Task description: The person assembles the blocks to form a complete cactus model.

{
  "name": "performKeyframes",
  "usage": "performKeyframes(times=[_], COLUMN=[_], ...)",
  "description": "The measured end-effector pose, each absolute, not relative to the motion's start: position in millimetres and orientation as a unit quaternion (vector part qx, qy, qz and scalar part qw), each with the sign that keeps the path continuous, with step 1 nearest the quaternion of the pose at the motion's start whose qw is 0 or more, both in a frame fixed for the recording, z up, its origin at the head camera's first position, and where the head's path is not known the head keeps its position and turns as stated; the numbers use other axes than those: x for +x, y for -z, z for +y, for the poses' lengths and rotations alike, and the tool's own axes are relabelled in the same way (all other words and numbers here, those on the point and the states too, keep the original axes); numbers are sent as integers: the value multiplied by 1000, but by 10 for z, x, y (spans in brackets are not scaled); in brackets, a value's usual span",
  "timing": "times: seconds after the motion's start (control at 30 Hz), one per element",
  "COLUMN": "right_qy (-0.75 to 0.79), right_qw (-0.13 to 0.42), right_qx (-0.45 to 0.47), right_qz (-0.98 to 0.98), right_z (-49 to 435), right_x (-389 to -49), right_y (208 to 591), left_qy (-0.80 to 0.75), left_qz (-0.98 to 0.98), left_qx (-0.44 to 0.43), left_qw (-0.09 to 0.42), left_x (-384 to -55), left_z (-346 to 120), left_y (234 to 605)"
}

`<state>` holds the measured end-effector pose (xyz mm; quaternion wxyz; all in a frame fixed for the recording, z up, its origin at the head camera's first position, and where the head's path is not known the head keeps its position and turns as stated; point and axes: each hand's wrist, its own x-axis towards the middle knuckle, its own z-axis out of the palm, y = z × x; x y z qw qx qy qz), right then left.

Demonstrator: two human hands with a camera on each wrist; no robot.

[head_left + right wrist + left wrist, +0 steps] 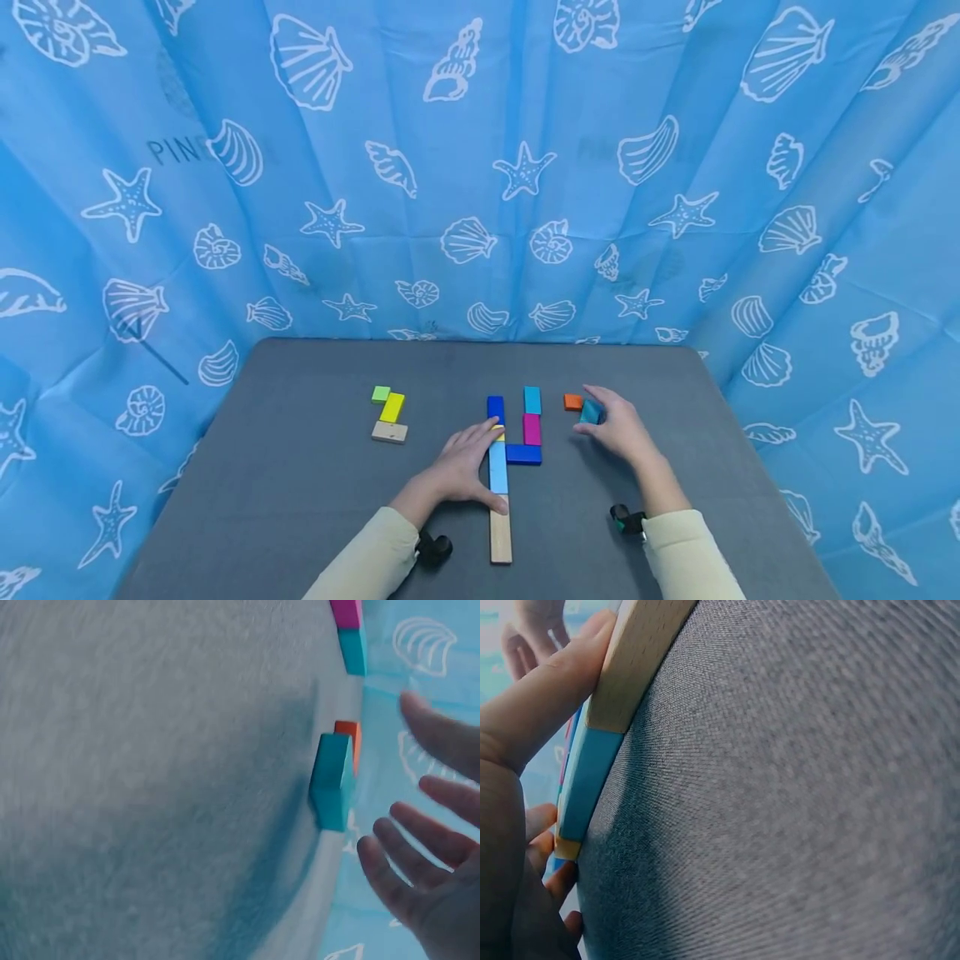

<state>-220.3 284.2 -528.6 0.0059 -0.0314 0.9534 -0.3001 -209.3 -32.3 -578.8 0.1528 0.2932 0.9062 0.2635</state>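
Observation:
A straight column of blocks lies on the grey table: a dark blue block (496,407) at the far end, a small yellow block (498,433), a light blue block (498,468) and a plain wooden block (500,537) nearest. My left hand (459,468) spans this column, its thumb touching the wooden block and its fingertips at the yellow one. Beside an orange block (572,402) stands a teal block (590,412). Around the teal block my right hand (621,425) is spread, and the right wrist view shows its fingers apart from the block.
Against the column's right side lies another dark blue block (523,454), with a magenta block (532,429) and a cyan block (532,399) running away from it. Farther left are a green block (381,394), a yellow block (392,407) and a wooden block (389,431). A shell-patterned curtain (480,175) hangs behind.

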Motion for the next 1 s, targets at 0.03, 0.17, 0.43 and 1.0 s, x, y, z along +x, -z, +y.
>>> performKeyframes(times=[0.03,0.17,0.43,1.0], right_qy=[303,300,292,289], right_qw=[14,39,67,54], right_qx=[-21,1,36,28], right_qz=[953,953,953,956], right_z=[2861,2914,2944,2975], right_x=[-2201,-2197,-2235,-2285], right_y=[5287,5309,5389,5380], left_qy=[-263,-267,-271,-266], left_qz=[907,907,905,905], left_qx=[292,285,281,282], left_qw=[153,159,170,174], left_x=[-2094,-2086,-2084,-2112], left_z=[-324,-329,-329,-320], left_y=[5788,5771,5758,5796])
